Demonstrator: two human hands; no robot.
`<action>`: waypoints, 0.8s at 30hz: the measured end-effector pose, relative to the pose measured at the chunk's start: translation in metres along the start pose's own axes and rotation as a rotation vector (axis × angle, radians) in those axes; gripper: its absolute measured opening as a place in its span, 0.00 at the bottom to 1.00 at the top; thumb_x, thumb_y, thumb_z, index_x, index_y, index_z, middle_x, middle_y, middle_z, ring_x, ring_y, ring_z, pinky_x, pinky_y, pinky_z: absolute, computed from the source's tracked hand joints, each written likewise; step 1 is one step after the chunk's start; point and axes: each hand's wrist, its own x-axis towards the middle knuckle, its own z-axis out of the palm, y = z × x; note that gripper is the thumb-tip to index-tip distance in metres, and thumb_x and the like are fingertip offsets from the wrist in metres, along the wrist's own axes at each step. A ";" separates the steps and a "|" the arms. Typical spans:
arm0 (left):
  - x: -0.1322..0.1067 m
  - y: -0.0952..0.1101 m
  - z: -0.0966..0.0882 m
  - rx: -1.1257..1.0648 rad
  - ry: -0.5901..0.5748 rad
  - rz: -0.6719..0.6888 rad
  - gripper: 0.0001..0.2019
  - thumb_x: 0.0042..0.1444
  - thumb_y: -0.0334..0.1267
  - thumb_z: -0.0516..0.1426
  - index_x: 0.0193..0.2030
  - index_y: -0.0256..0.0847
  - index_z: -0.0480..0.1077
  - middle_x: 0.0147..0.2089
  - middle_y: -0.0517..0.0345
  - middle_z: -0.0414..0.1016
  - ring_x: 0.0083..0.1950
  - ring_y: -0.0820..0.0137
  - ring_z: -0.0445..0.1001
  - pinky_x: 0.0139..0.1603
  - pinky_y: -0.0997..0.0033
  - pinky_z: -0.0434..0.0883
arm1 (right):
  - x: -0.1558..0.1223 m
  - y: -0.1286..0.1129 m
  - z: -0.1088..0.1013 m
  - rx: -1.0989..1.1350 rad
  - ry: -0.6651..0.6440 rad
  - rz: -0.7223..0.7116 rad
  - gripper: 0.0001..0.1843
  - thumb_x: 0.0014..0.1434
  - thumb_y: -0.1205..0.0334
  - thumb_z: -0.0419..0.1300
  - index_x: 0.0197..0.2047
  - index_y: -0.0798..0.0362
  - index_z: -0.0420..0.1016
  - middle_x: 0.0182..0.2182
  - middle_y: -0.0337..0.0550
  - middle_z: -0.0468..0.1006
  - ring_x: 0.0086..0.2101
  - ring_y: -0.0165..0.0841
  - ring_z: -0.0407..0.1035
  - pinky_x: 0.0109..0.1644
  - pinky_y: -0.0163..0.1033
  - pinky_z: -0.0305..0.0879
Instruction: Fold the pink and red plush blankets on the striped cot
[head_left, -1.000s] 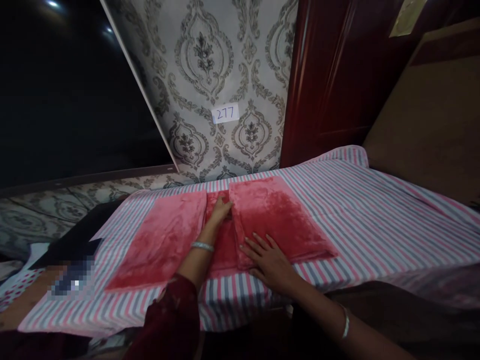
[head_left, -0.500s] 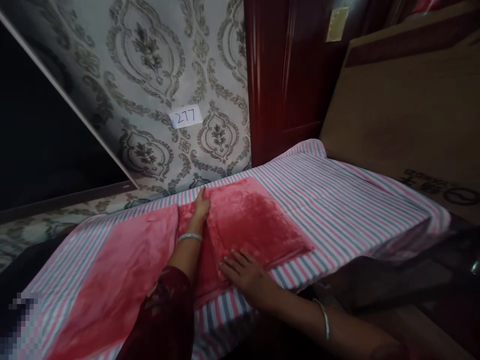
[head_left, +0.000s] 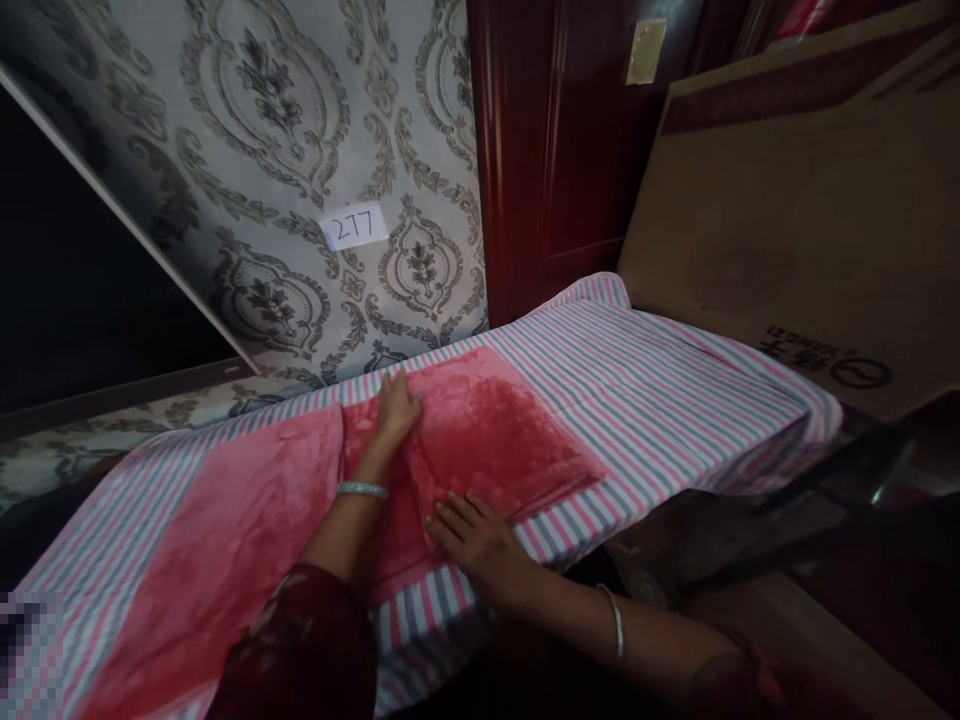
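Viewing from my remote station, I locate the red plush cloth (head_left: 510, 430) lying on the striped cover (head_left: 667, 400), lengthwise along the patterned wall (head_left: 412, 180). The cloth presents a left panel (head_left: 240, 500) and a right panel (head_left: 480, 400), with a lower strip (head_left: 390, 540) between them. The two panels appear to be folded inward, which would explain the raised edges bordering the strip.

Left hand (head_left: 399, 408): positioned at the far end of the right panel's inner edge, palm down, thumb towards that edge. I cannot tell whether the fingers pinch the fabric or merely rest on it. This placement would suit controlling the far corner.

Right hand (head_left: 476, 545): laid at the near end of the same edge, fingers spread and flat on the plush, pinching nothing visible. I judge that this broad contact steadies or smooths the near corner, since soft pile would otherwise bunch.

Together, the hands mark both ends of one edge; such spacing would help hold the edge straight. The left panel lies flat without finger contact, the left forearm passing over its inner side.

The cardboard box (head_left: 750, 220) stands beyond the cover's right end, well apart from both hands.
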 end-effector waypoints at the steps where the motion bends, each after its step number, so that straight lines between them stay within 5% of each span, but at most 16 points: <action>1: -0.016 0.000 0.000 0.017 -0.044 0.127 0.30 0.53 0.36 0.61 0.65 0.37 0.69 0.70 0.39 0.65 0.73 0.48 0.61 0.72 0.48 0.60 | 0.000 -0.001 0.000 0.011 0.002 0.004 0.28 0.66 0.66 0.58 0.69 0.56 0.66 0.64 0.58 0.71 0.65 0.46 0.61 0.69 0.57 0.59; 4: -0.082 -0.004 0.001 0.038 -0.158 0.404 0.26 0.64 0.42 0.54 0.68 0.41 0.66 0.71 0.46 0.66 0.73 0.56 0.61 0.73 0.48 0.61 | 0.000 -0.003 0.002 0.031 0.046 0.027 0.26 0.66 0.68 0.57 0.66 0.56 0.69 0.62 0.57 0.72 0.64 0.47 0.62 0.69 0.58 0.58; 9: -0.173 -0.017 0.001 0.144 -0.252 0.453 0.27 0.71 0.42 0.46 0.74 0.41 0.57 0.74 0.44 0.60 0.75 0.60 0.59 0.73 0.46 0.59 | -0.009 0.008 -0.013 0.098 0.081 -0.056 0.18 0.66 0.68 0.57 0.57 0.58 0.77 0.55 0.57 0.78 0.60 0.44 0.68 0.68 0.54 0.60; 13: -0.187 -0.023 0.006 0.319 -0.219 0.459 0.27 0.70 0.44 0.49 0.73 0.40 0.60 0.76 0.39 0.55 0.77 0.53 0.54 0.72 0.38 0.56 | -0.022 0.050 -0.052 0.082 0.154 0.029 0.18 0.69 0.65 0.52 0.56 0.51 0.78 0.53 0.50 0.80 0.59 0.40 0.68 0.69 0.56 0.56; 16: -0.188 -0.022 0.008 0.399 -0.206 0.503 0.27 0.69 0.45 0.51 0.72 0.41 0.61 0.77 0.37 0.53 0.77 0.51 0.54 0.70 0.38 0.58 | -0.032 0.088 -0.069 -0.082 0.114 0.235 0.26 0.70 0.56 0.54 0.68 0.51 0.68 0.67 0.53 0.68 0.69 0.49 0.53 0.70 0.65 0.49; 19: -0.191 -0.019 0.006 0.444 -0.214 0.510 0.27 0.69 0.45 0.52 0.73 0.43 0.61 0.76 0.37 0.55 0.76 0.49 0.56 0.68 0.38 0.62 | -0.046 0.113 -0.063 -0.189 -0.024 0.346 0.32 0.71 0.50 0.52 0.74 0.51 0.58 0.73 0.53 0.55 0.71 0.52 0.46 0.69 0.66 0.50; 24: -0.197 -0.013 0.002 0.518 -0.250 0.476 0.27 0.69 0.44 0.51 0.73 0.43 0.61 0.76 0.39 0.56 0.76 0.51 0.55 0.69 0.41 0.62 | -0.060 0.120 -0.046 -0.226 -0.077 0.374 0.33 0.73 0.48 0.47 0.76 0.49 0.53 0.75 0.49 0.50 0.72 0.49 0.43 0.70 0.62 0.50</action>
